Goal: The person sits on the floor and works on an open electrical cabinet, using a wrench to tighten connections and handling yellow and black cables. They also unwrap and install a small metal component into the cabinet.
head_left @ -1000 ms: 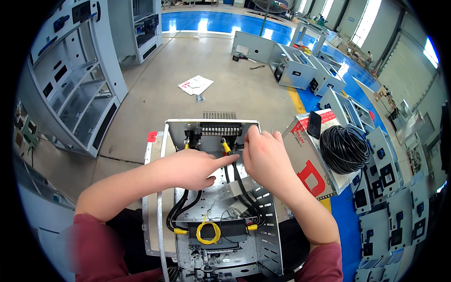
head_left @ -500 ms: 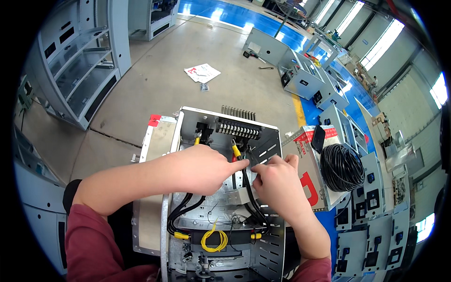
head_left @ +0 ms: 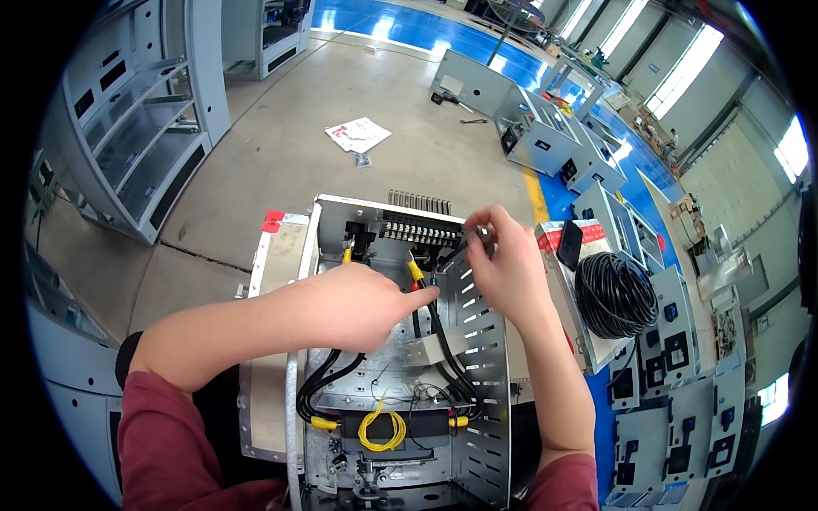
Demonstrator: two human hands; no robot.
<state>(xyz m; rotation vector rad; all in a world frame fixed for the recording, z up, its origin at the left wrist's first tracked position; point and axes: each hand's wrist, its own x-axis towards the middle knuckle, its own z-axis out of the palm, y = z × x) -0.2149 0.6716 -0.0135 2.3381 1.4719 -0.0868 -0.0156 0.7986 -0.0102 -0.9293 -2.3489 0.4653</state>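
An open grey sheet-metal electrical enclosure (head_left: 477, 341) lies on its back on the concrete floor (head_left: 281, 162). Inside it, a black terminal strip (head_left: 420, 231) runs along the far wall. Thick black cables (head_left: 443, 341) with yellow and red sleeved ends run from near the strip down the middle of the box, and another bundle of black cables (head_left: 317, 393) curves along the left side near the bottom. A small loop of yellow wire (head_left: 381, 430) lies at the near end, beside a yellow-tipped lug (head_left: 458, 421). The right side wall is a slotted metal plate (head_left: 486, 375).

The left hand (head_left: 358, 305) reaches across the middle of the enclosure, fingers curled almost closed, its fingertips pinching at the red-and-yellow sleeved cable end (head_left: 417, 277) just below the terminal strip. The right hand (head_left: 504, 271) is above the enclosure's far right corner, fingers bunched together around a small metal piece (head_left: 483, 234) held at the fingertips; what that piece is cannot be told.

Just right of the enclosure, a coil of black cable (head_left: 615, 294) rests on a flat grey panel (head_left: 588, 345), with a dark handheld device (head_left: 569, 245) at the panel's far edge. Papers (head_left: 359, 134) lie on the floor farther off.
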